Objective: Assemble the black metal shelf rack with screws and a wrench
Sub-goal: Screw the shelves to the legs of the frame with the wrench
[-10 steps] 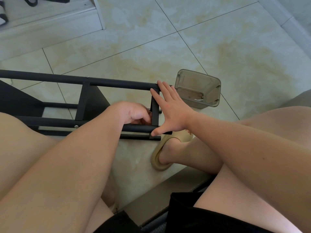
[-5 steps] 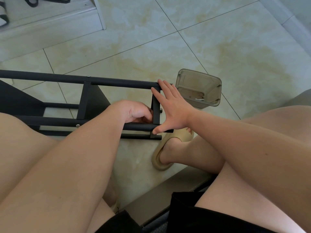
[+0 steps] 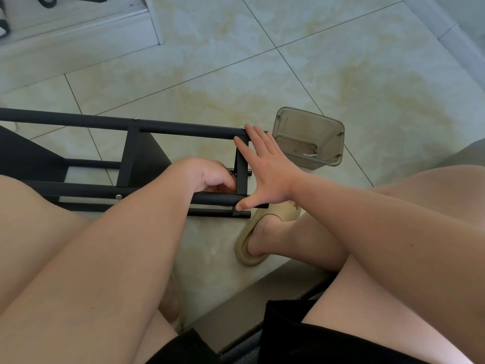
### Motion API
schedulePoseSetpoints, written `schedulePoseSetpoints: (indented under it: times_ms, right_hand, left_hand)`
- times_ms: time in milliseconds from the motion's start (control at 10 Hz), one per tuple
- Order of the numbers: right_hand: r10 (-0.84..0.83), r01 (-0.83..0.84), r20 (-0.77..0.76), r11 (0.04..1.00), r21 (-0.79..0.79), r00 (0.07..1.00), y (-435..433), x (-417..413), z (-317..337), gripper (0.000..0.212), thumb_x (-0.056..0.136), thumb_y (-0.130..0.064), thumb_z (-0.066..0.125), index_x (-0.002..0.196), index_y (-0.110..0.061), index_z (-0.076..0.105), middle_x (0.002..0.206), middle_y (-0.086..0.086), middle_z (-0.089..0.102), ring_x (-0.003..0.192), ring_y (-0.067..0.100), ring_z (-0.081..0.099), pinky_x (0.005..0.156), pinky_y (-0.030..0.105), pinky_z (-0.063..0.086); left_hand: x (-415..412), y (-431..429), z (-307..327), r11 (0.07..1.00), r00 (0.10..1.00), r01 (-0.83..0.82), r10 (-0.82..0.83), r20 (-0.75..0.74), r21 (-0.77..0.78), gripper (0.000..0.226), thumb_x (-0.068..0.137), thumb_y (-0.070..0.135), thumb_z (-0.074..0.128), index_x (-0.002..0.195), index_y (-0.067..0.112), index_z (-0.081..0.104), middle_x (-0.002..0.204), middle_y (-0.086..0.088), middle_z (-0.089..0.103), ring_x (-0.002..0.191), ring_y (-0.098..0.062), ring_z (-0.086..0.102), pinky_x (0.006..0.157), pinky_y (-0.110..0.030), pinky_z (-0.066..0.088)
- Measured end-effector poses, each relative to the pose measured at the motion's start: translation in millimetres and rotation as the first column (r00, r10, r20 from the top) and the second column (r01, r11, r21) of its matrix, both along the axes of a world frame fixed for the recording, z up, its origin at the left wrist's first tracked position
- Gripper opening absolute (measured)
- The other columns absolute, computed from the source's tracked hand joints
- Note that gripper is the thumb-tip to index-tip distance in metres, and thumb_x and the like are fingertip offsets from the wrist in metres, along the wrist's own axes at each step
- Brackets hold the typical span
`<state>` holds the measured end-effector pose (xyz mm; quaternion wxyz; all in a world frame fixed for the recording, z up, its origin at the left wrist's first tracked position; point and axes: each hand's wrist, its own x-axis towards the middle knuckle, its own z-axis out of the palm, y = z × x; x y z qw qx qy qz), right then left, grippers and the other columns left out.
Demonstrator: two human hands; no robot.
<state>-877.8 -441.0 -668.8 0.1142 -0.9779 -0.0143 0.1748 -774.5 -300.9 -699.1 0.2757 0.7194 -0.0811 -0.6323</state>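
The black metal shelf rack (image 3: 183, 130) lies on its side on the tiled floor, its tubes running left to right. My right hand (image 3: 267, 169) is spread flat against the rack's end crossbar (image 3: 242, 177), fingers on the upper tube and thumb on the lower tube. My left hand (image 3: 207, 174) is curled inside the frame just left of that crossbar, fingertips pinched at a small fitting by the bar. What the fingers hold is hidden. Silver screw heads (image 3: 119, 196) show on the tubes.
A translucent grey plastic box (image 3: 309, 137) stands on the floor just right of the rack's end, with small parts inside. My foot in a beige slipper (image 3: 262, 232) rests below the rack. A raised step (image 3: 78, 35) lies at the top left.
Nothing has visibly moved apart from a slight shift of the view; both hands stay at the rack's end crossbar.
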Motion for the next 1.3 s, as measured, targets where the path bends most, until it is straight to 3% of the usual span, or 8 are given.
schedulePoseSetpoints:
  times_ms: [200, 400, 600, 700, 900, 1100, 1200, 1300]
  right_hand:
    - [0.003, -0.003, 0.003, 1.0, -0.002, 1.0, 0, 0, 0, 0.146, 0.06, -0.083, 0.072, 0.162, -0.011, -0.004, 0.165, 0.02, -0.022, 0.153, 0.032, -0.022, 0.124, 0.043, -0.014]
    - [-0.003, 0.003, 0.006, 1.0, -0.003, 1.0, 0, 0, 0, 0.146, 0.059, -0.083, 0.071, 0.162, -0.011, -0.004, 0.165, 0.019, -0.022, 0.153, 0.032, -0.021, 0.124, 0.042, -0.015]
    - [0.001, -0.001, 0.003, 1.0, -0.003, 1.0, 0, -1, 0, 0.146, 0.059, -0.084, 0.071, 0.162, -0.012, -0.005, 0.165, 0.019, -0.022, 0.153, 0.032, -0.022, 0.124, 0.043, -0.014]
    - [0.003, -0.003, 0.0, 1.0, 0.001, 1.0, 0, 0, 1, 0.146, 0.06, -0.084, 0.071, 0.162, -0.011, -0.005, 0.165, 0.019, -0.023, 0.153, 0.032, -0.022, 0.124, 0.043, -0.014]
    - [0.003, -0.003, -0.005, 1.0, 0.007, 1.0, 0, -1, 1, 0.146, 0.06, -0.083, 0.071, 0.161, -0.011, -0.006, 0.165, 0.019, -0.023, 0.152, 0.031, -0.023, 0.123, 0.042, -0.015]
    - [0.001, -0.001, 0.003, 1.0, 0.002, 1.0, 0, -1, 0, 0.146, 0.06, -0.083, 0.071, 0.161, -0.011, -0.005, 0.165, 0.019, -0.023, 0.153, 0.031, -0.023, 0.123, 0.041, -0.016]
    - [0.003, -0.003, 0.002, 1.0, -0.002, 1.0, 0, -1, 0, 0.146, 0.06, -0.084, 0.07, 0.161, -0.011, -0.005, 0.165, 0.019, -0.022, 0.153, 0.031, -0.022, 0.123, 0.041, -0.015]
    - [0.005, -0.005, 0.001, 1.0, -0.004, 1.0, 0, -1, 0, 0.146, 0.06, -0.084, 0.07, 0.161, -0.011, -0.005, 0.165, 0.019, -0.022, 0.153, 0.032, -0.022, 0.124, 0.042, -0.014]
  left_hand:
    - [-1, -1, 0, 1.0, 1.0, -0.012, 0.012, 0.028, -0.011, 0.028, 0.085, -0.001, 0.062, 0.113, -0.003, 0.07, 0.095, -0.015, 0.071, 0.089, -0.028, 0.066, 0.098, -0.04, 0.051]
    - [1, 1, 2, 0.998, 0.986, -0.053, 0.058, -0.155, 0.032, 0.022, 0.091, 0.006, 0.063, 0.111, 0.0, 0.071, 0.091, -0.015, 0.075, 0.086, -0.029, 0.071, 0.088, -0.041, 0.058]
    - [-2, -2, 3, 1.0, 0.998, -0.021, 0.022, -0.065, 0.019, 0.023, 0.092, 0.003, 0.06, 0.112, 0.0, 0.069, 0.085, -0.009, 0.069, 0.086, -0.025, 0.064, 0.099, -0.038, 0.048]
    - [-1, -1, 3, 1.0, 0.999, -0.008, 0.008, -0.045, -0.001, 0.02, 0.09, -0.001, 0.058, 0.106, 0.002, 0.07, 0.084, -0.011, 0.069, 0.082, -0.025, 0.064, 0.091, -0.036, 0.05]
    - [-1, -2, -3, 1.0, 1.0, -0.023, 0.023, 0.009, -0.021, 0.035, 0.087, -0.006, 0.056, 0.122, -0.007, 0.063, 0.105, -0.02, 0.065, 0.094, -0.028, 0.06, 0.105, -0.043, 0.046]
    - [1, 0, -6, 0.999, 1.0, -0.009, 0.009, 0.004, -0.052, 0.039, 0.086, -0.008, 0.055, 0.124, -0.008, 0.061, 0.123, -0.028, 0.064, 0.101, -0.031, 0.063, 0.107, -0.045, 0.044]
    - [1, 0, -7, 0.998, 1.0, -0.001, 0.0, -0.004, -0.067, 0.038, 0.086, -0.009, 0.054, 0.122, -0.006, 0.063, 0.127, -0.028, 0.061, 0.119, -0.04, 0.061, 0.11, -0.049, 0.042]
    - [1, 1, -7, 0.997, 1.0, 0.0, -0.002, -0.024, -0.079, 0.037, 0.086, -0.01, 0.053, 0.12, -0.004, 0.065, 0.125, -0.025, 0.064, 0.121, -0.04, 0.059, 0.11, -0.049, 0.043]
